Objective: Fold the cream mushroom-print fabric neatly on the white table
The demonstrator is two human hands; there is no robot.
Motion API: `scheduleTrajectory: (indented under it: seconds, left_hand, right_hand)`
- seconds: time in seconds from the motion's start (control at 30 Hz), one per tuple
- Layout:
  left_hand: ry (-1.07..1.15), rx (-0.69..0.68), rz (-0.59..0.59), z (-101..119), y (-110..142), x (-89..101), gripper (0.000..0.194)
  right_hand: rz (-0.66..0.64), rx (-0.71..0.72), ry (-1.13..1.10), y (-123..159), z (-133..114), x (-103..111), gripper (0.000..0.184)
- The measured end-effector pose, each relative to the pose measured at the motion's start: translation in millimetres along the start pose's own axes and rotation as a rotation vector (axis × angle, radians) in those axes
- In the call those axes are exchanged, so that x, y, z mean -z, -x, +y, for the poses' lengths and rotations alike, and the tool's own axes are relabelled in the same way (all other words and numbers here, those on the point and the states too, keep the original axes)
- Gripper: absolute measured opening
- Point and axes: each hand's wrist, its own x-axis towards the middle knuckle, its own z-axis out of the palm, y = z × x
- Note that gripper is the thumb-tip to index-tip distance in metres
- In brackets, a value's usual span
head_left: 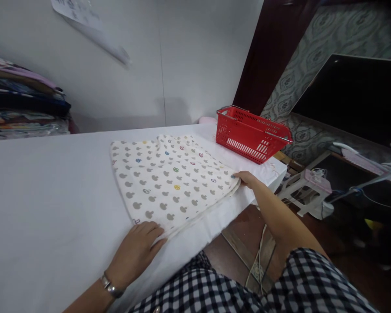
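A white cloth (pixel 169 178) printed with grey mushroom-like shapes and a few coloured ones lies folded in layers on the white-covered table (pixel 68 208). My left hand (pixel 138 243) grips its near left corner, thumb below and fingers on top. At the near right corner, my right hand (pixel 246 178) pinches the cloth's edge. The layered front edge runs between both hands, close to the table's front edge. A slight ridge shows in the cloth toward its far side.
A red plastic basket (pixel 247 139) stands at the table's back right. Stacked fabrics (pixel 22 104) sit at the far left by the white wall (pixel 189 65). Beyond the table's right end are a plastic stool (pixel 308 187) and a dark screen (pixel 355 100).
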Motion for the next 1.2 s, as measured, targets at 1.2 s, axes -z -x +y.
scheduleTrajectory:
  seconds: [1.2]
  left_hand:
    - [-0.049,0.015,-0.312,27.6,-44.6,8.1,0.049]
  right_hand:
    - [-0.026,-0.121,-0.286,-17.9,22.1,4.2,0.008]
